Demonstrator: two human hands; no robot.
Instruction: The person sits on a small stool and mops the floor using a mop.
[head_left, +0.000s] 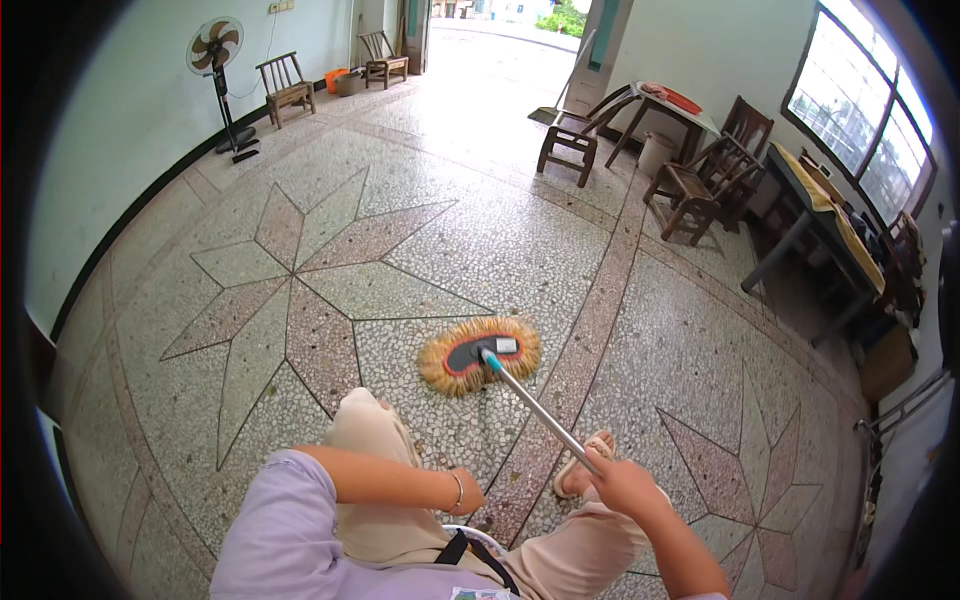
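A flat mop with a shaggy orange-yellow head rests on the terrazzo floor ahead of me. Its silver metal pole, with a teal joint, slopes from the mop head to the lower right. My right hand grips this pole. My left hand, below a bracelet, is lowered between my knees, off the pole; its fingers are mostly hidden, so I cannot tell whether it holds anything. Part of a white rim shows beneath me between my legs.
A standing fan and a wooden chair line the left wall. Beside the bright doorway lean a broom and a tilted wooden chair. A small table, more chairs and a cloth-covered long table occupy the right side.
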